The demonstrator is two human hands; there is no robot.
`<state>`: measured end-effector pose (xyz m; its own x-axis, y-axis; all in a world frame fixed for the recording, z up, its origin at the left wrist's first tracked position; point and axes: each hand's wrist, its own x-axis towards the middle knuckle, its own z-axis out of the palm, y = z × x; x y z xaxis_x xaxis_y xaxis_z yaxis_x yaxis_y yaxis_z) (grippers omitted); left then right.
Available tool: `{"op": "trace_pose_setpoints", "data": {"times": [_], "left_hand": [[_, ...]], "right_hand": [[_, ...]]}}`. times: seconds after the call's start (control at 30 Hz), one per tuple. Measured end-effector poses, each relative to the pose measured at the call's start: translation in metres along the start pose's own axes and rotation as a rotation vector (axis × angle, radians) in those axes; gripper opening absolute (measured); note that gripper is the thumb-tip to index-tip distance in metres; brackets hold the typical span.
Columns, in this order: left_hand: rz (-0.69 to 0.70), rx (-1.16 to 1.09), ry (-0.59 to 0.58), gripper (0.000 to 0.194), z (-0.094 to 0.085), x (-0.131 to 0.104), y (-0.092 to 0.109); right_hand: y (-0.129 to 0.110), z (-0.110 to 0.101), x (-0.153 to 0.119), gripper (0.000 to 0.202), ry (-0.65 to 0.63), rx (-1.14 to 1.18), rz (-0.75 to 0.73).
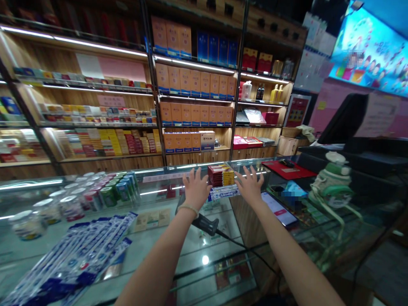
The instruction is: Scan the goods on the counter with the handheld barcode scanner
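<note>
Both arms reach forward over a glass counter (153, 244). My left hand (196, 187) has its fingers spread beside the left side of a stack of red and yellow packets (220, 176). On the stack's right is my right hand (250, 185), fingers apart, with nothing held in it. Whether either hand touches the packets cannot be made out. A blue and white packet (225, 192) lies in front of the stack, between the hands. Under my left wrist is a black handheld scanner (205, 224), partly hidden, with its cable running right.
Long blue and white packets (76, 255) fan out at left, near jars (27, 225) and small green cans (108, 195). At right are a phone (279, 209), a red mat (287, 169), a green bottle (333, 182) and a monitor (342, 119). Stocked shelves (194, 98) stand behind.
</note>
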<state>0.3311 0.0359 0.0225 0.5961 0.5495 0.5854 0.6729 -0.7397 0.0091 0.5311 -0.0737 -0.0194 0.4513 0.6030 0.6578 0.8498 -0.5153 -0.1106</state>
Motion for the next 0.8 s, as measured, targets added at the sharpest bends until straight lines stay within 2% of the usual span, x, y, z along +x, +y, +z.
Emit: {"op": "trace_pose_setpoints", "data": {"times": [0.23,0.47,0.8], "left_hand": [[0.083,0.029,-0.096,0.024,0.006,-0.002,-0.001],[0.136,0.094,-0.229,0.033,0.008,-0.002,0.004],[0.155,0.128,-0.247,0.031,0.019,-0.004,0.004]], "right_hand": [[0.015,0.003,-0.006,0.038,-0.164,-0.051,0.017],[0.020,0.001,-0.013,0.037,-0.287,-0.060,-0.011],[0.025,0.008,-0.014,0.035,-0.346,-0.051,-0.038]]}}
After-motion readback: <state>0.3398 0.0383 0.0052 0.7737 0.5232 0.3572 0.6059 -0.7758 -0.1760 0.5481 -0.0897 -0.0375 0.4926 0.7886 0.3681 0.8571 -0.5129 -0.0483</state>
